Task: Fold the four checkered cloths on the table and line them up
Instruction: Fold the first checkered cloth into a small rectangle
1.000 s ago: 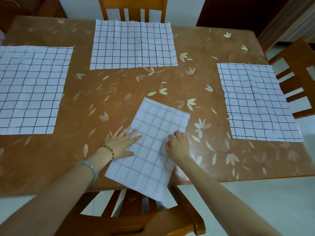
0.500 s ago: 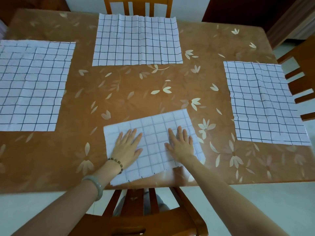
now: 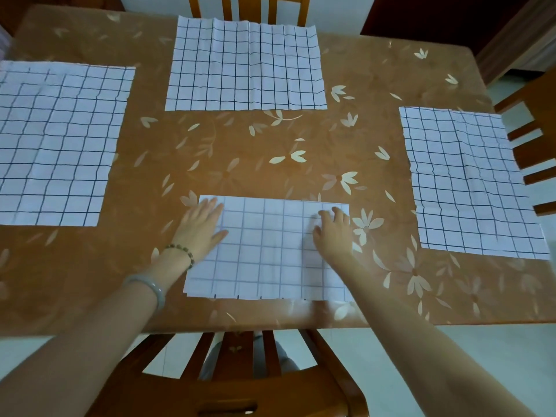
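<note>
Left grip [image 3: 201,228], right grip [image 3: 332,233] spread on folded cloth [image 3: 266,254]; left cloth [image 3: 54,145], far cloth [image 3: 245,64], right cloth [image 3: 469,182] unfolded

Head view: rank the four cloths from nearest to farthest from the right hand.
1. Folded cloth, directly under the right hand.
2. Right cloth, off to its right.
3. Far cloth, ahead and slightly left.
4. Left cloth, far left.
</note>
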A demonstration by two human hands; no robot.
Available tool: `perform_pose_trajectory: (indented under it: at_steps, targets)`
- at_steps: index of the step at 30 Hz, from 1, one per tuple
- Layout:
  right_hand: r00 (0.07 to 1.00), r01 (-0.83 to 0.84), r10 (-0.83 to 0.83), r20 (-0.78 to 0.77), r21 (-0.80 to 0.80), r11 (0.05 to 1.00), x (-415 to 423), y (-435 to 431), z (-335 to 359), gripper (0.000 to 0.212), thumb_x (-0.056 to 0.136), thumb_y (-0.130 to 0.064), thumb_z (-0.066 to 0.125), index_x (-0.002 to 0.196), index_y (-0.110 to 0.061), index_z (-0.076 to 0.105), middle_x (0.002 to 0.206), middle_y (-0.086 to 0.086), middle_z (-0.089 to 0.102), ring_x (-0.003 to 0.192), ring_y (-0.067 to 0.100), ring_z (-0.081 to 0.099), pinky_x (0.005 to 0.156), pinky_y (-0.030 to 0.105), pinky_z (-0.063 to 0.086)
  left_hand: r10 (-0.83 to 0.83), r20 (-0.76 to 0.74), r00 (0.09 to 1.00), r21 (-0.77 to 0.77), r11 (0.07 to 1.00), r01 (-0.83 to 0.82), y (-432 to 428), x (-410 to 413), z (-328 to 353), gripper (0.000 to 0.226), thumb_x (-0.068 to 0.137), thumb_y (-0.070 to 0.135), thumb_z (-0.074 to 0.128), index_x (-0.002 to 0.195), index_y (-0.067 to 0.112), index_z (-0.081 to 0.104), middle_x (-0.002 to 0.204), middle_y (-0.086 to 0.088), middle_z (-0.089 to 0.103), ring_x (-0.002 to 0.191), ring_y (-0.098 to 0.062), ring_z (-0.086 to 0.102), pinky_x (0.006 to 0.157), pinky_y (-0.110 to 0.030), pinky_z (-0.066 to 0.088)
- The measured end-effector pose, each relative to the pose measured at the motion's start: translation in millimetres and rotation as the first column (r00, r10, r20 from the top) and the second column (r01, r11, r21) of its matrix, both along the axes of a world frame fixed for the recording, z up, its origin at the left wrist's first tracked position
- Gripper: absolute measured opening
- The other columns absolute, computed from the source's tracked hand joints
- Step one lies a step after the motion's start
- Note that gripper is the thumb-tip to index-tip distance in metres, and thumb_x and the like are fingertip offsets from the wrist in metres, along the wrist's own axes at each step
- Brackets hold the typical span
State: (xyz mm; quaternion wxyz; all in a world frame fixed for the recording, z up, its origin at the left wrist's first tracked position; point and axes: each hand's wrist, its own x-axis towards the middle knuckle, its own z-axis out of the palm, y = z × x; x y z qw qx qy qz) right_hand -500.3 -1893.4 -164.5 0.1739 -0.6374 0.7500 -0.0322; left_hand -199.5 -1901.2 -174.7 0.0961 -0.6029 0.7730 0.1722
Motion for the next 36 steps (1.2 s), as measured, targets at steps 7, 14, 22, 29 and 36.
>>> perform_pose_trajectory:
  at_steps: [7, 14, 22, 29, 36]
  targets:
    - [0.965, -0.252, 0.251, 0.072, 0.001, 0.968, 25.5, -7.1, -2.0, 0.045, 0.076, -0.005, 0.065, 0.121, -0.003, 0.057, 0.135, 0.027, 0.044, 0.119, 0.046, 0.044, 0.093, 0.05, 0.041, 0.04, -0.003, 0.999, -0.015, 0.999, -0.04, -56.4, 16.4, 2.4, 0.067, 0.093, 0.038, 0.051, 0.148, 0.013, 0.024, 0.156, -0.006, 0.023, 0.144, -0.026, 0.018, 0.115, -0.042, 0.021]
    - [0.918, -0.392, 0.382, 0.106, 0.103, 0.914, 53.7, 23.6, -14.8, 0.06, 0.074, -0.024, 0.052, 0.132, -0.009, 0.05, 0.141, 0.026, 0.04, 0.128, 0.046, 0.039, 0.101, 0.053, 0.035, 0.129, -0.085, 0.988, -0.01, 0.991, -0.13, -62.7, 17.3, 0.5, 0.041, 0.087, 0.03, 0.061, 0.123, 0.013, 0.054, 0.119, -0.01, 0.051, 0.113, -0.03, 0.042, 0.093, -0.038, 0.036]
    - [0.924, -0.371, 0.354, 0.144, 0.117, 0.921, 48.1, 22.8, -12.8, 0.061, 0.082, -0.024, 0.049, 0.141, -0.012, 0.039, 0.152, 0.02, 0.027, 0.14, 0.038, 0.024, 0.111, 0.048, 0.022, 0.623, -0.432, 0.652, 0.43, 0.778, -0.458, -61.4, 24.7, 9.7, 0.032, 0.087, 0.039, 0.064, 0.098, 0.01, 0.055, 0.095, -0.008, 0.062, 0.086, -0.026, 0.062, 0.069, -0.038, 0.049]
    - [0.941, -0.305, 0.283, 0.183, 0.108, 0.946, 50.3, 29.8, -15.6, 0.059, 0.079, -0.026, 0.052, 0.135, -0.01, 0.044, 0.149, 0.02, 0.03, 0.138, 0.041, 0.025, 0.112, 0.049, 0.023, 0.755, -0.355, 0.551, 0.717, 0.598, -0.357, -29.8, 32.4, 19.2, 0.018, 0.087, 0.031, 0.067, 0.104, 0.024, 0.065, 0.097, 0.002, 0.073, 0.09, -0.016, 0.07, 0.072, -0.033, 0.058]
    - [0.933, -0.344, 0.31, 0.182, 0.199, 0.918, 47.1, 38.9, -15.6, 0.07, 0.09, -0.032, 0.052, 0.15, -0.021, 0.019, 0.16, 0.011, 0.003, 0.147, 0.03, 0.0, 0.117, 0.043, 0.006, 0.777, -0.327, 0.538, 0.715, 0.576, -0.397, -12.8, 33.4, 34.8, 0.025, 0.097, 0.021, 0.051, 0.117, 0.01, 0.06, 0.102, -0.007, 0.071, 0.093, -0.024, 0.069, 0.083, -0.045, 0.056]
